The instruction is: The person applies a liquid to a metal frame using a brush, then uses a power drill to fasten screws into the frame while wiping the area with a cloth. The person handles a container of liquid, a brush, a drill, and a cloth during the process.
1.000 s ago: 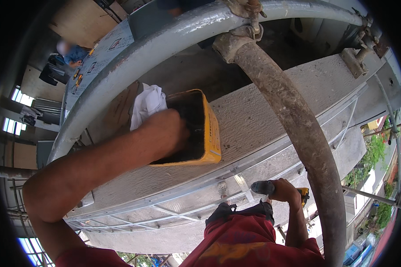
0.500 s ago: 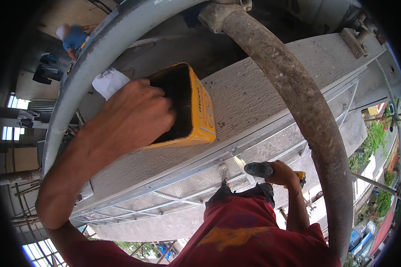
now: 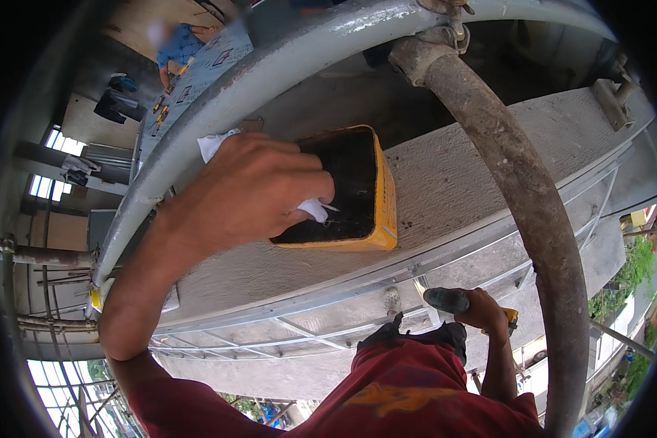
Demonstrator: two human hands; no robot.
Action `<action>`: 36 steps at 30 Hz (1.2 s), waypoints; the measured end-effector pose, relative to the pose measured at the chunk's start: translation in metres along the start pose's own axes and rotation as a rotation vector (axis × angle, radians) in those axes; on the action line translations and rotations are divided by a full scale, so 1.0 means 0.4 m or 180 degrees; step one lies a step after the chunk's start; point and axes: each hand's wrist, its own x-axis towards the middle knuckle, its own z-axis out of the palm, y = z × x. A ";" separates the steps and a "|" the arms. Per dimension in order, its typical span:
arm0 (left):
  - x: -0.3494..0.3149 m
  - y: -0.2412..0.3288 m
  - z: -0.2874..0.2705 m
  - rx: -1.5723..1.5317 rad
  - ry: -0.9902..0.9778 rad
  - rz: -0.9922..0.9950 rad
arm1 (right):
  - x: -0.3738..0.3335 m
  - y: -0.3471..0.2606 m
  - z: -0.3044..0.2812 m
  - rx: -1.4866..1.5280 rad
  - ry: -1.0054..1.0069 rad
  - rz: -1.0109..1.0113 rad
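Over the open top of a yellow square container (image 3: pixel 388 212), my left hand (image 3: pixel 263 182) is closed in a pinch, fingers pointing down. A small white piece (image 3: pixel 314 210) and a thin screw (image 3: pixel 331 208) show at its fingertips. The dark inside of the container is partly covered by this hand; its contents are too dark to make out. Lower right, my right hand (image 3: pixel 483 310) is wrapped around a cordless drill (image 3: pixel 445 299) with a dark rounded body and a yellow base, held near my waist. The drill's front end points left.
The container stands on a rough concrete ledge (image 3: pixel 452 175). A grey curved pipe (image 3: pixel 270 73) and a rusty scaffold pipe (image 3: pixel 504 146) cross close by. Metal framing (image 3: pixel 292 325) runs below the ledge. White cloth (image 3: pixel 215 144) lies behind my left hand. Another person (image 3: pixel 179 47) works at the far left.
My left hand has risen from inside the container, and the screw and white piece now show at its fingertips. The view has shifted; my right hand still holds the drill.
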 end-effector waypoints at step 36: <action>0.119 0.012 0.156 0.1318 -0.2216 -0.0213 | 0.013 -0.001 0.086 -0.0047 -0.0390 -0.0315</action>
